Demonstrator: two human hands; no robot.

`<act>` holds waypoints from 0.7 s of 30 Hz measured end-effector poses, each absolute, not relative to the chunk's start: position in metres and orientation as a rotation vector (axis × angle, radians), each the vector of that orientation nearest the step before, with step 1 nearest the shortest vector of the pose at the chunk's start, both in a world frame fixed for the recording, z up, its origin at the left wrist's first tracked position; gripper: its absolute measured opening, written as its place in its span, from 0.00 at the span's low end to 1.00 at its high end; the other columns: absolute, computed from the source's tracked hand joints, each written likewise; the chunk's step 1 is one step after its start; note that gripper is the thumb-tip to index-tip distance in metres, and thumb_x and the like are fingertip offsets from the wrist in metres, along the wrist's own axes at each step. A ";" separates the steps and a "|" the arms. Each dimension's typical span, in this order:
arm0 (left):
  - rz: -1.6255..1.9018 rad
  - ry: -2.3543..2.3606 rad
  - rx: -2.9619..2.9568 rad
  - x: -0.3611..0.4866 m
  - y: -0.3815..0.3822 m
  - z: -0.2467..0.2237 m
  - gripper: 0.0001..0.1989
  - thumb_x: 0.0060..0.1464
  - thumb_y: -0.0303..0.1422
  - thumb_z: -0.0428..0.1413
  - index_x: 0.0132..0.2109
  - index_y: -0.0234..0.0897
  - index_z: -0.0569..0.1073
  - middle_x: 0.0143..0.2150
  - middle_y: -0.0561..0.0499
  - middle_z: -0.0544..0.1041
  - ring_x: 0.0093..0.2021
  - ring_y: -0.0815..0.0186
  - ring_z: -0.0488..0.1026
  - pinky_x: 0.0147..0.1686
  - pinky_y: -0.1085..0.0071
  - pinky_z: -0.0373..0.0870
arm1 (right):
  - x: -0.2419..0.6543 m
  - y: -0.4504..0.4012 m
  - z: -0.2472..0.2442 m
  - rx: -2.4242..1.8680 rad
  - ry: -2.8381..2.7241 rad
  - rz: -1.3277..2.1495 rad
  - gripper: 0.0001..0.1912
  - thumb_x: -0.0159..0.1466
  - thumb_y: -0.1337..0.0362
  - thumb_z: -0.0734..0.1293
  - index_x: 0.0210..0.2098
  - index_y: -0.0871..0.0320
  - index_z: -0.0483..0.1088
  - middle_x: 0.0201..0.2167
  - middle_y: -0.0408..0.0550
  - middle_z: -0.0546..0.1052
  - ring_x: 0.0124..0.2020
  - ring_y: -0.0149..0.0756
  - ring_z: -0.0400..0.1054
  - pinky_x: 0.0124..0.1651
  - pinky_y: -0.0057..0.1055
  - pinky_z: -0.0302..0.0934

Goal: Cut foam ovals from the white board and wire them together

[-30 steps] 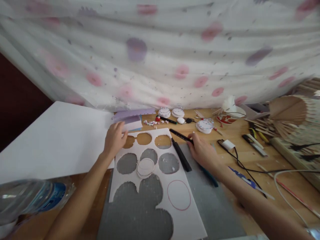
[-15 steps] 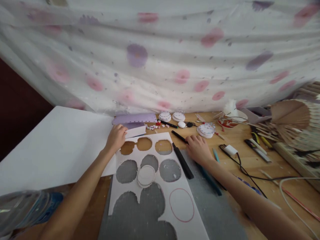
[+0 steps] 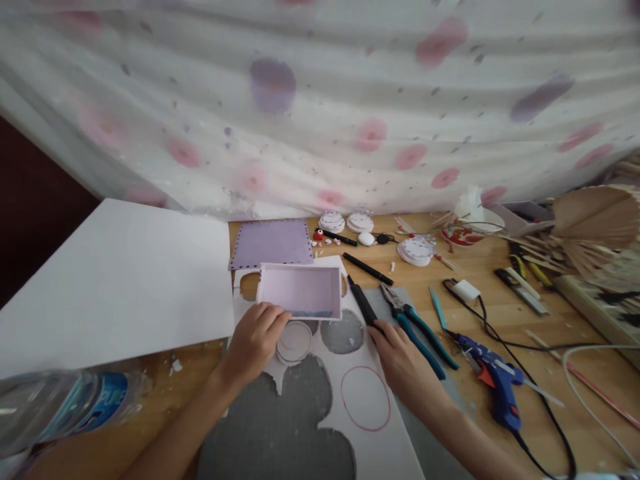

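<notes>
My left hand (image 3: 257, 340) grips the near left corner of a small open box (image 3: 300, 290), pale lilac inside with white edges. The box is held above a white foam sheet (image 3: 400, 417) with cut-out round holes, its inside facing me. Two stacked white discs (image 3: 294, 342) lie below it on the sheet. My right hand (image 3: 400, 357) has its fingers closed around the lower end of a long black tool (image 3: 363, 301) with a narrow tip, perhaps a craft knife. A red circle (image 3: 366, 430) is drawn on the sheet near this hand.
Teal-handled pliers (image 3: 423, 333), a blue glue gun (image 3: 493, 377) and black cables lie to the right. A black pen (image 3: 369, 269) and a lilac dotted sheet (image 3: 273, 241) lie behind. At left are a white board (image 3: 125, 287) and a plastic bottle (image 3: 75, 407).
My left hand has brought the box right and nearer, tipping its inside into view. My right hand has moved from the black pen down to the long black tool.
</notes>
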State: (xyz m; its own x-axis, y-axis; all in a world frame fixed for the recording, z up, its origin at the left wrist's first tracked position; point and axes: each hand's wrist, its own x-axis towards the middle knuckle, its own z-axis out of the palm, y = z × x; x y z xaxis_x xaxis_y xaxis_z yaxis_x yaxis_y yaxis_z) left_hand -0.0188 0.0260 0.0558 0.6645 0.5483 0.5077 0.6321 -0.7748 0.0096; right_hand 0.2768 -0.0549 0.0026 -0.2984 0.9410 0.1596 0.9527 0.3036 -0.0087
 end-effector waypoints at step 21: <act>-0.855 -1.029 -2.609 -0.009 0.039 0.037 0.11 0.61 0.22 0.51 0.38 0.33 0.78 0.25 0.51 0.69 0.30 0.66 0.64 0.30 0.70 0.63 | 0.329 -0.072 -0.015 -2.213 -1.914 -0.352 0.20 0.66 0.60 0.62 0.53 0.66 0.65 0.48 0.63 0.72 0.45 0.53 0.68 0.45 0.45 0.65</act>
State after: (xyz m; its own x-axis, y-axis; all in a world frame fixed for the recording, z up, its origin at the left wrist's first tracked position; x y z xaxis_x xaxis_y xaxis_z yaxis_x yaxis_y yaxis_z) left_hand -0.0091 0.0392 0.0370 0.5882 0.5567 0.5865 0.6782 -0.7346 0.0171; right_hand 0.3288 -0.0716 -0.0146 0.1360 0.9432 0.3032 0.9893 -0.1453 0.0083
